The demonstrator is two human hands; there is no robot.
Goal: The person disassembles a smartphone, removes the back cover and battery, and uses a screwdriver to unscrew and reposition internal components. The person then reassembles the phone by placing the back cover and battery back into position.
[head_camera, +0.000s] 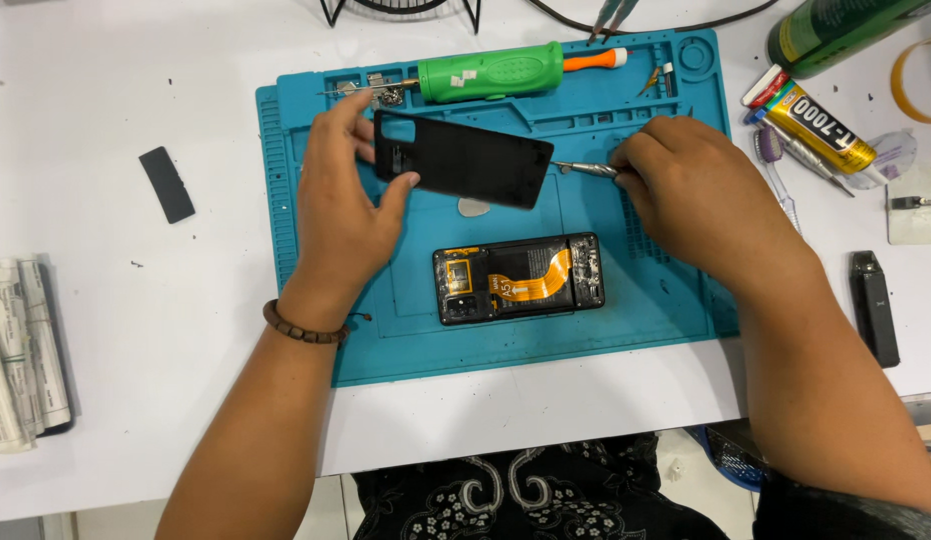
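My left hand (343,200) holds a black phone back cover (464,158) by its left end, lifted a little above the blue work mat (306,300). My right hand (691,195) grips a thin metal tool (584,169) whose tip touches the cover's right edge. Below them an opened phone (519,278) lies flat on the mat, its orange flex cable and black battery exposed. A grey pick (473,208) lies on the mat under the cover.
A green electric screwdriver (491,72) and an orange-handled screwdriver (596,59) rest at the mat's top. Glue tube (821,128), green bottle (836,30), toothbrush (779,170) and a black slab (875,307) sit right. A black strip (167,184) and folded papers (21,345) lie left.
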